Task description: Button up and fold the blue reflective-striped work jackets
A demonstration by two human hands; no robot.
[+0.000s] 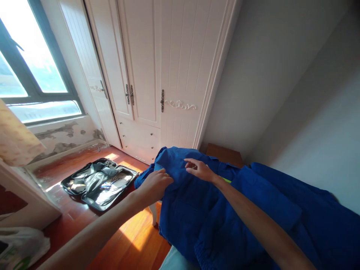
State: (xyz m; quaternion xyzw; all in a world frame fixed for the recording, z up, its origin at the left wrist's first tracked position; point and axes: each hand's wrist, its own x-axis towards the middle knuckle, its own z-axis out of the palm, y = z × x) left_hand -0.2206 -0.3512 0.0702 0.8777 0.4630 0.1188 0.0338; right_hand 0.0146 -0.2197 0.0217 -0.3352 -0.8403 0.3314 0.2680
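Note:
Blue garments (185,210) lie spread over a piece of furniture, from the middle of the view to the right edge. At the far left part of the cloth, my left hand (158,184) is closed, its fingers pinching the blue fabric near the collar-like edge. My right hand (199,169) hovers just above the same garment, thumb and fingers curved and apart, with nothing between them. A small yellow-green strip (225,180) shows on the cloth beside my right wrist.
An open suitcase (102,183) with items in it lies on the wooden floor at the left. White wardrobe doors (143,56) stand behind. A plastic bag (22,245) sits at the lower left, and a brown wooden piece (223,154) stands against the wall.

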